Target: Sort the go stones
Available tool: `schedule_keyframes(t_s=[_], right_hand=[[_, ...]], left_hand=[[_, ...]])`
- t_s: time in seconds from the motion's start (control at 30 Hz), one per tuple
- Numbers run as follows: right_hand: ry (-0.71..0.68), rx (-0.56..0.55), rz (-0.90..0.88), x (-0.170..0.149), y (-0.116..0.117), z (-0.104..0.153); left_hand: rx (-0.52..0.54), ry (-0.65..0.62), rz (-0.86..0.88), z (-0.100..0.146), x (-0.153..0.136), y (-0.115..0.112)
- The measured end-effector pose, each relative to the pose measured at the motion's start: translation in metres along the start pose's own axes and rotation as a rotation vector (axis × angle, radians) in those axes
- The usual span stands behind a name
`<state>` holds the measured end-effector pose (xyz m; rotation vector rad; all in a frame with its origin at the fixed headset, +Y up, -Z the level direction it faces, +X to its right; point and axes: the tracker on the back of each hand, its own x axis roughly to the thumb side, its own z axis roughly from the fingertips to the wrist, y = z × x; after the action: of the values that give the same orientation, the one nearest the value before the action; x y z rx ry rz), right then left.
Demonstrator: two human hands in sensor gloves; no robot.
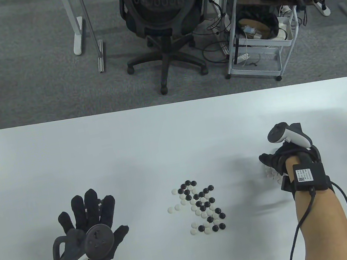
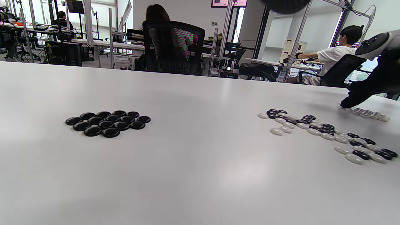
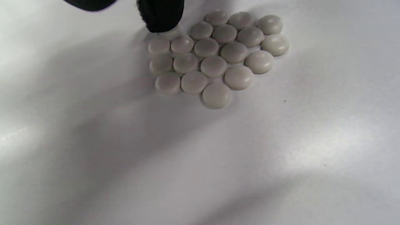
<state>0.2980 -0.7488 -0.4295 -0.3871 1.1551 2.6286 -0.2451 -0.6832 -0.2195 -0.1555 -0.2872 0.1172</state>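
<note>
A mixed pile of black and white Go stones (image 1: pixel 200 206) lies at the table's middle; it also shows in the left wrist view (image 2: pixel 328 134). A packed group of black stones (image 2: pixel 107 123) lies to its left, hidden under my left hand in the table view. My left hand (image 1: pixel 89 214) hovers flat there, fingers spread, holding nothing. A packed group of white stones (image 3: pixel 218 53) lies to the right of the pile (image 1: pixel 272 176). My right hand (image 1: pixel 271 166) is over it, thumb spread apart, and one fingertip (image 3: pixel 161 17) touches a white stone (image 3: pixel 170 33) at the group's edge.
The white table (image 1: pixel 161 138) extends far beyond the stones, with its back edge near an office chair (image 1: pixel 162 22) and a wire cart (image 1: pixel 257 33) on the floor. A cable (image 1: pixel 307 214) runs along my right forearm.
</note>
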Motion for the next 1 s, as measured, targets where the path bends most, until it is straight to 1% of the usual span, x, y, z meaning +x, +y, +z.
schedule_keyframes(t_s=[0.3,0.37,0.47,0.5,0.57,0.63,0.7,0.87,1.0], right_hand=[[0.013,0.032,-0.028,0.000,-0.005,0.004],[-0.023,0.025,-0.020,0.009,-0.005,0.009],[-0.135,0.025,0.029,0.035,-0.003,0.021],[-0.198,0.035,0.063,0.051,0.001,0.028],[-0.283,0.073,0.110,0.072,0.008,0.037],[-0.378,0.104,0.160,0.098,0.020,0.047],[-0.444,0.126,0.206,0.120,0.033,0.054],[-0.547,0.172,0.290,0.160,0.064,0.060],[-0.576,0.203,0.330,0.178,0.082,0.057]], left_hand=[[-0.004,0.000,0.001,0.000,0.000,0.000],[-0.004,0.001,0.000,0.000,0.000,0.000],[-0.003,0.000,-0.001,-0.001,0.000,0.000],[-0.003,0.001,-0.003,-0.001,0.000,0.000],[-0.004,0.003,-0.003,-0.001,0.000,0.000],[-0.004,0.004,-0.003,0.000,0.000,0.000],[0.000,0.003,-0.003,0.000,0.000,0.001],[0.007,0.001,0.000,0.000,0.000,0.001],[0.013,-0.001,0.003,0.001,-0.001,0.001]])
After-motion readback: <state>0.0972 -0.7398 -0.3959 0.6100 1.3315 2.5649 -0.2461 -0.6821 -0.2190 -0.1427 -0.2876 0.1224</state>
